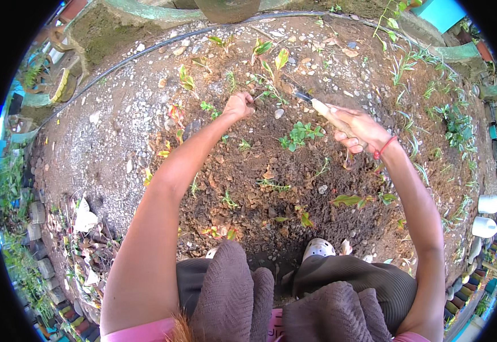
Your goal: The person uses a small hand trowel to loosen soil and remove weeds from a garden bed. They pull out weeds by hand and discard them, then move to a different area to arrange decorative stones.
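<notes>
My left hand (240,106) is low over the soil, its fingers pinched on what looks like a thin stem of a small green plant (269,90). My right hand (357,128) grips the pale wooden handle (326,112) of a hand tool, probably a garden trowel. Its dark metal neck (303,95) points away to the upper left, and the soil-coated end meets the ground beside that plant. A young plant with upright yellow-green leaves (281,59) stands just beyond the tool's tip. Nearer to me, a low leafy green plant (300,136) grows between my hands.
Loose brown soil (248,201) with scattered seedlings lies before my clog-type shoes (318,248). Pebbly ground (103,119) spreads left. A black hose (163,44) curves along the far edge near concrete planters (103,34). Spiky-leaved plants (402,64) and white containers (484,226) are right.
</notes>
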Demonstrator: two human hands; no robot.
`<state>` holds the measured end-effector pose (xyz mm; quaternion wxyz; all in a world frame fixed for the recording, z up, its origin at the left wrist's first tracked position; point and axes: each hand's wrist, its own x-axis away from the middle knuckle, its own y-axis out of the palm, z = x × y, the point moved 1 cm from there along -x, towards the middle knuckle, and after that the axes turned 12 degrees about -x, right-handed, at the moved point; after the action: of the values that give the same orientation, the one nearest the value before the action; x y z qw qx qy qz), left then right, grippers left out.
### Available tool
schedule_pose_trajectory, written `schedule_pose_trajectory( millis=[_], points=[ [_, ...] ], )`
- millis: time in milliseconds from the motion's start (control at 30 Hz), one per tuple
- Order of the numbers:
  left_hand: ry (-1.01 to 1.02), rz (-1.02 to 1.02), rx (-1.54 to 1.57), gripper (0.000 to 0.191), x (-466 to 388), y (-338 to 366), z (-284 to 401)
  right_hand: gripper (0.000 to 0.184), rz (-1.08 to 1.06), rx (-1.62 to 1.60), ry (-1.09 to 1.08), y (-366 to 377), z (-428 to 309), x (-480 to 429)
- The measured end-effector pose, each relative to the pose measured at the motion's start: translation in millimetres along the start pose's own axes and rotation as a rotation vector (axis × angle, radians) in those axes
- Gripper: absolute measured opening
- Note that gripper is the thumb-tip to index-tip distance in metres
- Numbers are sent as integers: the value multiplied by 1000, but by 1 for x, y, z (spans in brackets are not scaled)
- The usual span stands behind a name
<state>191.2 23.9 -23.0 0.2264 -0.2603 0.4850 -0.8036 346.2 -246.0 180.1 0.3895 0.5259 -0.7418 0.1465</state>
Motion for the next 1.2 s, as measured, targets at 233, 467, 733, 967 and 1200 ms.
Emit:
schedule_pose_trajectory(
  millis=[233, 467, 733, 967, 1200],
  points=[
    [410, 371, -456, 31, 4, 2, 40, 42, 54, -13, -62, -22, 5, 1],
    [468, 221, -967, 19, 2, 24, 48, 44, -49, -30, -95, -35, 14, -7],
    [97, -166, -457, 37, -2, 41, 93, 43, 29, -66, -73, -40, 12, -8],
    [200, -45, -395, 43, -1, 46, 97, 41, 238, 528, -315, -47, 11, -10],
    [15, -493, -107, 29, -21, 7, 85, 37, 448, 1107, -919, -65, 25, -16]
  ],
)
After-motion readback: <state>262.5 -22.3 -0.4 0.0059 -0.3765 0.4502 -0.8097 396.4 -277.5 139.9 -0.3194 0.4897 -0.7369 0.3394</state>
